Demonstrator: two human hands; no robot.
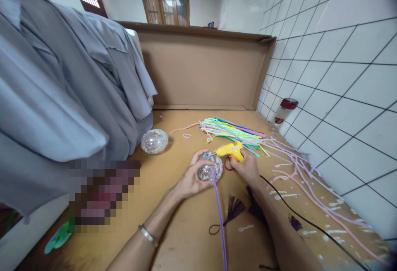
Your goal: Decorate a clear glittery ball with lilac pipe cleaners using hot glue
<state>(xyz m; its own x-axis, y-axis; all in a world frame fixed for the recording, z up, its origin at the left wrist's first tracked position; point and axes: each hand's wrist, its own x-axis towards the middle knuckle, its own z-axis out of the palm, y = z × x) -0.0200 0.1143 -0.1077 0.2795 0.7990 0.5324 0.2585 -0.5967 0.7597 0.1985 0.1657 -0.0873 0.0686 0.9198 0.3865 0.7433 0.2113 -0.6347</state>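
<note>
Fingers curled round its left side, my left hand (192, 176) holds a clear bowl (206, 173) with white and coloured decoration along its rim. A purple pipe cleaner (218, 209) runs from the bowl down toward me. My right hand (248, 167) is closed on the handle of a yellow glue gun (229, 151). The gun's metal nozzle points left and meets the bowl's upper edge, though I cannot tell whether it touches. Below my right hand lies a dark purple tassel (234, 209) with a cord loop.
Another clear bowl (154, 141) stands at the left. Behind the gun lies a bundle of coloured pipe cleaners (232, 132); a jar (281, 116) stands by the tiled wall. A black cord (297, 211) crosses the right side. Grey garments (77, 80) hang left, cardboard (204, 70) behind.
</note>
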